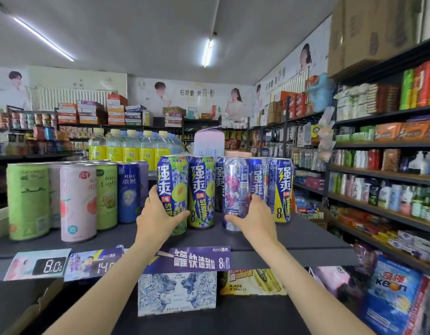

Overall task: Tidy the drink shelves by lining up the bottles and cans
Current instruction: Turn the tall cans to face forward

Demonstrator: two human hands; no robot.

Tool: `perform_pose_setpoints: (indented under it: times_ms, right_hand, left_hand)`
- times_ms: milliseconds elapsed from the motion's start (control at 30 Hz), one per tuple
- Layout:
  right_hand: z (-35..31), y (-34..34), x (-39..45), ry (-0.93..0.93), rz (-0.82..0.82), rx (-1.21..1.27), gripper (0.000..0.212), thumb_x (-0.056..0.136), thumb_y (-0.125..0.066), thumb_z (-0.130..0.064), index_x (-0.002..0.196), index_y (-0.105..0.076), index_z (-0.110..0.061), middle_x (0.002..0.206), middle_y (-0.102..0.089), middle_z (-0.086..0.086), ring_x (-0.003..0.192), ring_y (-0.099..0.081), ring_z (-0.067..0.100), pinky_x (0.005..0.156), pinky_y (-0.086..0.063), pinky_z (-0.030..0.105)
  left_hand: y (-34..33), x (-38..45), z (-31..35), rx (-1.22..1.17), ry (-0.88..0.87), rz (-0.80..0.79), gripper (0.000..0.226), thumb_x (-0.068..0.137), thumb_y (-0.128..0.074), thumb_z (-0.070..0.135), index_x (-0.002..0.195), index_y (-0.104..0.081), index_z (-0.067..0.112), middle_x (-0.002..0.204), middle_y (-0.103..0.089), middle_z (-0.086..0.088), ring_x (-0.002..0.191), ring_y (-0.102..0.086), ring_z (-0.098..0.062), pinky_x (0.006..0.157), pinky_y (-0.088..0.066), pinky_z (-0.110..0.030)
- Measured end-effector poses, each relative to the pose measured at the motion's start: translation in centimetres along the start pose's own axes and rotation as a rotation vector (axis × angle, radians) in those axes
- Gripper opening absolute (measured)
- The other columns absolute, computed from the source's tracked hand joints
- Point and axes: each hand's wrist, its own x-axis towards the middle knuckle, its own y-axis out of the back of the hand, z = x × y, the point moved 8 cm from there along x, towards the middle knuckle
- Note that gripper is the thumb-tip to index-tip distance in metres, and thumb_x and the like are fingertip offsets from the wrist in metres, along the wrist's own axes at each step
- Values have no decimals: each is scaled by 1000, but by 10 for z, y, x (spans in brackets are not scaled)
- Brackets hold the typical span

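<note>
Both arms reach forward over the dark top shelf [293,235] of a shop display, and each hand grips a tall drink can that stands upright on it. The left hand [158,217] holds the lower part of a blue can with green fruit [171,187], thumb across the front and fingers curled round the left side. The right hand [253,217] holds the lower part of a pale purple can with pink fruit [235,189], fingers wrapped round its right side and thumb lying across its front near the base. Between the two held cans stands a second blue and green can [201,189], just beside the one in the left hand. Behind and to the right of the purple can stand more blue cans, the outermost a blue and yellow can [281,189] near the shelf's right end. To the left, well apart from the hands, a group of cans stands in an uneven cluster: a green can [27,201] at the far left, a pink can [77,201] in front, a lighter green can [107,194] and a dark blue can [128,192] behind it. A row of water bottles with yellow labels [131,146] stands further back. On the shelf's front edge hang price tags [49,264] and a purple banner [197,259]; below it sits a carton printed with lions [177,291].
</note>
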Motion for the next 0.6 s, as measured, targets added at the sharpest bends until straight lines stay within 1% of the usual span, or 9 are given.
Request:
perform_pose_setpoints:
  times_ms: [100, 200, 367, 500, 533, 600]
  right_hand:
    - [-13, -12, 7, -5, -1, -41, 70, 81, -68, -43, 129, -35, -4, 131, -48, 12, 118, -50, 30, 87, -44, 37]
    - [-21, -22, 14, -36, 15, -78, 66, 83, -67, -40, 126, -34, -2, 130, -46, 15, 114, -53, 34, 83, -46, 39]
    - [-25, -32, 22, -133, 57, -97, 72, 82, -69, -37, 130, -27, -3, 134, -38, 18, 117, -50, 35, 87, -46, 41]
    - [-25, -43, 21, -156, 29, -28, 79, 84, -67, -28, 139, -18, -1, 141, -26, 19, 127, -37, 36, 92, -44, 39]
    - [-24, -44, 20, -151, 20, -16, 80, 84, -67, -28, 139, -18, -1, 141, -25, 19, 128, -34, 36, 93, -44, 39]
    - [-22, -42, 21, -156, 15, 8, 72, 83, -67, -30, 135, -26, 0, 139, -26, 18, 126, -35, 35, 94, -43, 40]
  left_hand:
    - [3, 0, -5, -12, 13, 58, 93, 68, -80, 36, 140, -26, 14, 131, -51, -8, 119, -50, -30, 98, -40, -52]
    - [8, 0, -13, -70, 42, 100, 97, 69, -80, 32, 144, -20, 14, 134, -47, -13, 120, -48, -33, 98, -40, -53]
    - [8, 2, -16, -98, 29, 97, 97, 71, -79, 28, 145, -19, 13, 133, -44, -17, 120, -45, -35, 99, -39, -53]
    - [7, 2, -15, -85, 29, 96, 96, 71, -80, 26, 144, -20, 11, 130, -43, -20, 119, -44, -38, 99, -38, -52]
    - [7, 1, -14, -84, 28, 96, 96, 71, -80, 25, 144, -20, 11, 130, -43, -21, 119, -44, -38, 99, -38, -52]
    - [7, 2, -13, -86, 28, 94, 96, 71, -79, 25, 144, -19, 11, 131, -42, -21, 119, -44, -39, 100, -38, -53]
